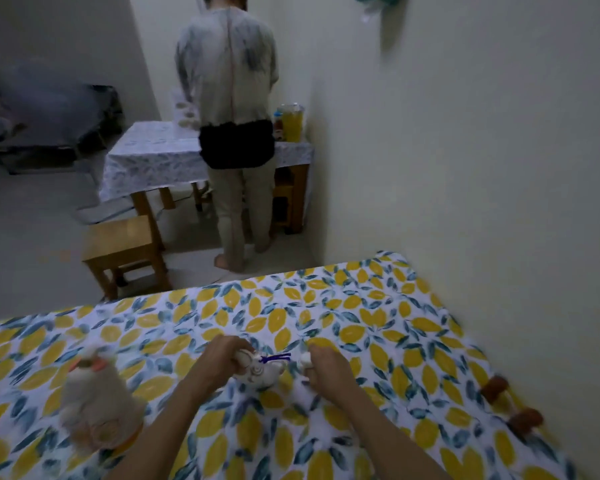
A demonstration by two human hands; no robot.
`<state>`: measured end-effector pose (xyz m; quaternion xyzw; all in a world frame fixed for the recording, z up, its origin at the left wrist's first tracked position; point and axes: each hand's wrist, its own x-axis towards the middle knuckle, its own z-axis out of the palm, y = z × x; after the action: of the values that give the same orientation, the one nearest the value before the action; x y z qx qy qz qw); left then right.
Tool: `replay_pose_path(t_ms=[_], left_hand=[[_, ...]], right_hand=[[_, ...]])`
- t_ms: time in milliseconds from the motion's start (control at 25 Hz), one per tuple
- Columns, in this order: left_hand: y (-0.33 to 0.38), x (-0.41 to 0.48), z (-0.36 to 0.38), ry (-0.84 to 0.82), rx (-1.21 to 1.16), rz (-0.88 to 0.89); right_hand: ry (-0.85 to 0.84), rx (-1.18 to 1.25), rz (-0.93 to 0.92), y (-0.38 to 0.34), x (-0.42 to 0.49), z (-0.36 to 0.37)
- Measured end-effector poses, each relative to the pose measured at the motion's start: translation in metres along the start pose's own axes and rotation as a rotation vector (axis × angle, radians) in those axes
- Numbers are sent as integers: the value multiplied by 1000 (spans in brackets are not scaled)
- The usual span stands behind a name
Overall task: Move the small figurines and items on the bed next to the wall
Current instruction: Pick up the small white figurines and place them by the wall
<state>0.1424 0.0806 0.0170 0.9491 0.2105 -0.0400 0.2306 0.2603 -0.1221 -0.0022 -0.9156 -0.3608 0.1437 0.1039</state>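
bed: the bed with the white sheet printed in yellow lemons and blue-green leaves (378, 306) is filling the lower half of the view, its right edge running along the pale wall (482, 168)

white figurine: a small white ceramic figurine with brownish swirl lines and a purple string on top (260, 370) is sitting mid-bed, right between both hands, well apart from the wall

left hand: the left hand (222, 358) is curling around the figurine's left end, fingers closed on it, so it's gripping that one

right hand: the right hand (326, 367) is sitting just right of the figurine, clenched around a small white item (305, 359) that's poking out at the thumb side; too blurry to say what the thing is

plush toy: a fuzzy cream plush animal with orange bits (94, 407) is standing on the bed off to the left, nobody touching it, far from the wall

brown pieces: two small reddish-brown wooden-looking items (496, 384) (527, 420) are lying right by the wall on the bed's right edge, pretty smeared so can't tell more

background: another person in a pale mottled top and beige trousers (229, 109) is standing with their back turned at a desk with a white patterned cloth (153, 157); a wooden stool (122, 251) is sitting on the floor nearby
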Motion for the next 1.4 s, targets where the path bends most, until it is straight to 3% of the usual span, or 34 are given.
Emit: replay_pose_path(t_ms=[280, 560, 920, 1400], left_hand=[[185, 131, 38, -120, -68, 309], [314, 228, 97, -196, 27, 629], [356, 283, 133, -312, 108, 703], [367, 277, 136, -328, 190, 724]], right_hand=[[231, 63, 411, 162, -10, -83], [172, 32, 608, 270, -18, -87], [196, 140, 661, 299, -20, -59], [155, 151, 658, 299, -21, -62]])
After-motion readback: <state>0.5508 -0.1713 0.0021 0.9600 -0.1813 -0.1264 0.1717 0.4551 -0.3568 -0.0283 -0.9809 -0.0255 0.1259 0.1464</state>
